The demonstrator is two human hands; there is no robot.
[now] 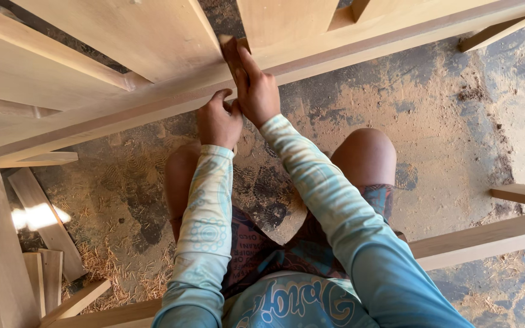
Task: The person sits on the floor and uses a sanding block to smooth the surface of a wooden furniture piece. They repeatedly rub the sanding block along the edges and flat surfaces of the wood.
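A large pale wooden frame [153, 36] with panels and rails fills the upper left. My right hand [256, 88] presses a small brown folded sheet, likely sandpaper [232, 51], against the frame's lower rail [123, 115], fingers stretched along it. My left hand [219, 118] sits just below and left of it, fingers curled against the rail's underside edge beside the right wrist; whether it holds anything I cannot tell. Both arms wear light blue patterned sleeves, and my bare knees show beneath them.
Loose wooden boards [44, 218] lie at the left on a dusty concrete floor [445, 121] strewn with sawdust and shavings. Two wooden rails [487, 237] jut in from the right, and another strip [493, 30] lies at the top right.
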